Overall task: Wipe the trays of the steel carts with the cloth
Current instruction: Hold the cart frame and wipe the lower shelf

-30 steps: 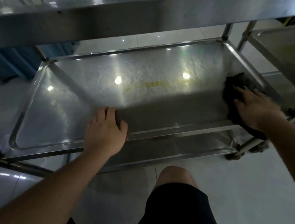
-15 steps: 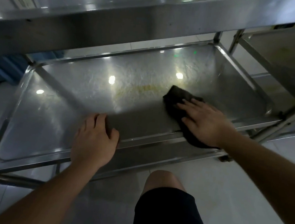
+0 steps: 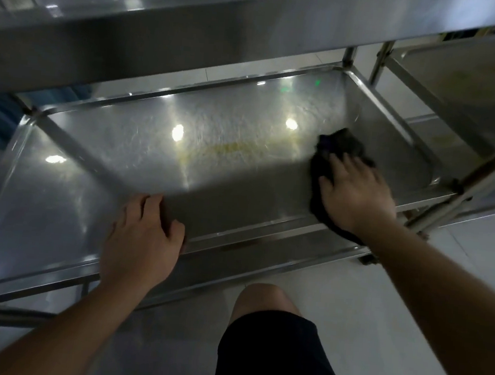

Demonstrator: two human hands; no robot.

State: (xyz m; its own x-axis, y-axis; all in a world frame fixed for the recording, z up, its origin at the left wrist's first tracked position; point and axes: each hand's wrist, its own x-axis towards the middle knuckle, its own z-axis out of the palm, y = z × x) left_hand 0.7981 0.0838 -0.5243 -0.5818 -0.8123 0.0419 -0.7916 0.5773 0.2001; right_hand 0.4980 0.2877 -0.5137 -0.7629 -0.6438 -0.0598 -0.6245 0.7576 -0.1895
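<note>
**A:** So what's actually sitting in that lower tray (image 3: pixel 60 189)?

**B:** Not much. A dark cloth (image 3: pixel 338 149) is pressed onto the tray floor toward the right end, and that's about it for loose stuff. A yellowish streak (image 3: pixel 237 150) can be seen across the middle of the steel, just left of the cloth, and a few bright ceiling lights are mirrored in the surface.

**A:** And the cloth, how's it held?

**B:** It's pinned flat under the right hand (image 3: pixel 356 194), fingers spread and fairly straight on top of it, not curled round it. The cloth is bunched up past the fingertips, and a strip of it trails back over the near rim under the wrist. Colour is black or very dark; a bit blurred, so the weave can't be made out.

**A:** Left side?

**B:** The left hand (image 3: pixel 143 238) is set on the near rim of the same tray, fingers bent down over the edge onto the inside wall. Nothing loose is held in it.

**A:** Anything else around?

**B:** The upper tray (image 3: pixel 164 30) of the same cart is seen across the top. A second steel cart (image 3: pixel 458 86) is parked just beside it on the right. A bare knee and dark shorts (image 3: pixel 273 354) are visible below, over a pale tiled floor (image 3: pixel 379 303).
</note>
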